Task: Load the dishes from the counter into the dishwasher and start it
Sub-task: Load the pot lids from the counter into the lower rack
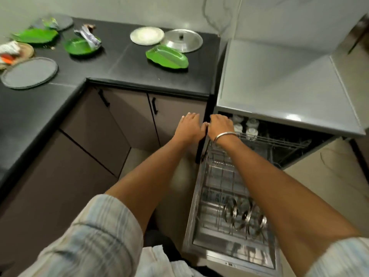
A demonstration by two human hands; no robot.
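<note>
The dishwasher [279, 82] stands open to the right of the black counter [123, 62]. Its lower rack [219, 176] is pulled out over the lowered door and holds steel lids [243, 216]. The upper rack [279, 141] carries white cups [251, 125]. My right hand [220, 124] is at the upper rack's left front corner, its fingers bent down out of sight. My left hand [189, 125] lies beside it with straight fingers, in front of the cabinet. On the counter lie a green leaf-shaped plate [167, 56], a steel lid [183, 40] and a steel plate [146, 36].
Further left on the counter are two more green plates [79, 47] [36, 35], two grey round plates [30, 72] [61, 22] and food wrappers [87, 36]. Brown cabinet doors [127, 116] run under the counter. Tiled floor [329, 176] lies to the right of the door.
</note>
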